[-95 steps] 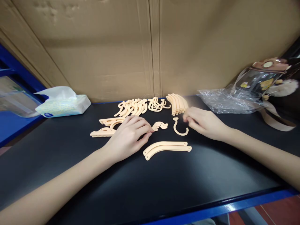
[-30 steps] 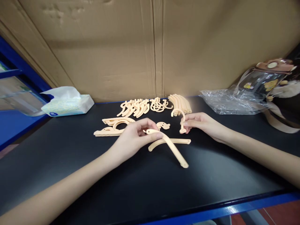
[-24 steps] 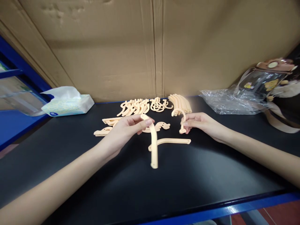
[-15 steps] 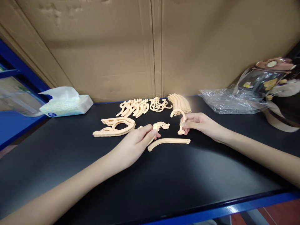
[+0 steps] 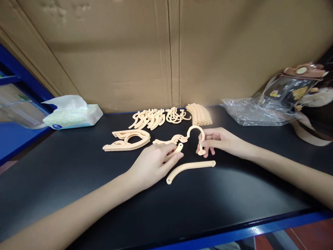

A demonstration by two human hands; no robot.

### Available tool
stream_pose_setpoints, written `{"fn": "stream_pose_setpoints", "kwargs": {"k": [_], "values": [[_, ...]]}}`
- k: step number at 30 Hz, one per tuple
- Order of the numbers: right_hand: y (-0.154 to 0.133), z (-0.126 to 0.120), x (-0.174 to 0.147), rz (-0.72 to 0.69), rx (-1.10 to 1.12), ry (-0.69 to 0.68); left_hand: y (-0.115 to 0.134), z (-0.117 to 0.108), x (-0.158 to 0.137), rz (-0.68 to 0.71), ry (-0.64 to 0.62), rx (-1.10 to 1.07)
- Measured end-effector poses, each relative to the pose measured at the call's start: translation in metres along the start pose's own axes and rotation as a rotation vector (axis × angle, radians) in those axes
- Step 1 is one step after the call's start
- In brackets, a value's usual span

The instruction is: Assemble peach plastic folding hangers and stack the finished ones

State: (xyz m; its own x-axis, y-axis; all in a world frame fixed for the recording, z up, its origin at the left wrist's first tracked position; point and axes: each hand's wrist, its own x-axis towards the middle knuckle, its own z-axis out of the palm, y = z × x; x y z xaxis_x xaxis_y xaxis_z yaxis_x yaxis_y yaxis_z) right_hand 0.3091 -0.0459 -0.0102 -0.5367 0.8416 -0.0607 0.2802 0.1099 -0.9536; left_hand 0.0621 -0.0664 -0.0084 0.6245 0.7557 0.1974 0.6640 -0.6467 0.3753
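The fingers of the left hand [image 5: 153, 163] are closed round a pale bar [image 5: 179, 147], one holed end poking out. The right hand [image 5: 218, 140] pinches a hook [image 5: 195, 127] near its base, arch upward, opening left. The forearms slant in from near left and right. A second bar [image 5: 189, 166] lies nearer on the bench [image 5: 156, 215]. At far left, a tissue pack [image 5: 73, 116] bears a blue logo, unreadable.

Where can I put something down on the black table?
The black table is bare between the loose curved bar and the blue front edge, and between the tissue pack and the left forearm. It's crowded between the left hand and right hand, and along the cardboard, where hooks and curved pieces lie.
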Motion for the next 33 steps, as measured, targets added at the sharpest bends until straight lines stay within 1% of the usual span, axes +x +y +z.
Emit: {"fn": "stream_pose_setpoints", "kwargs": {"k": [5, 9, 11, 15, 20, 25, 33], "values": [[-0.004, 0.004, 0.006, 0.039, 0.084, 0.072, 0.001, 0.0, -0.001, 0.077, -0.008, 0.072], [-0.009, 0.013, 0.013, 0.081, 0.196, 0.128, 0.0, 0.001, 0.001, 0.083, 0.008, 0.096], [-0.01, 0.019, 0.017, 0.069, 0.241, 0.145, 0.0, 0.002, 0.001, 0.082, 0.016, 0.106], [-0.007, 0.023, 0.02, -0.014, 0.302, 0.168, -0.001, 0.002, 0.0, 0.089, 0.007, 0.073], [-0.003, 0.019, 0.018, -0.074, 0.375, 0.136, -0.003, 0.003, 0.0, 0.083, -0.028, 0.024], [-0.003, 0.019, 0.017, -0.078, 0.402, 0.094, -0.005, 0.004, 0.001, 0.101, 0.001, 0.053], [-0.002, 0.018, 0.017, -0.04, 0.39, 0.066, -0.007, 0.006, 0.001, 0.17, 0.041, 0.083]]}}
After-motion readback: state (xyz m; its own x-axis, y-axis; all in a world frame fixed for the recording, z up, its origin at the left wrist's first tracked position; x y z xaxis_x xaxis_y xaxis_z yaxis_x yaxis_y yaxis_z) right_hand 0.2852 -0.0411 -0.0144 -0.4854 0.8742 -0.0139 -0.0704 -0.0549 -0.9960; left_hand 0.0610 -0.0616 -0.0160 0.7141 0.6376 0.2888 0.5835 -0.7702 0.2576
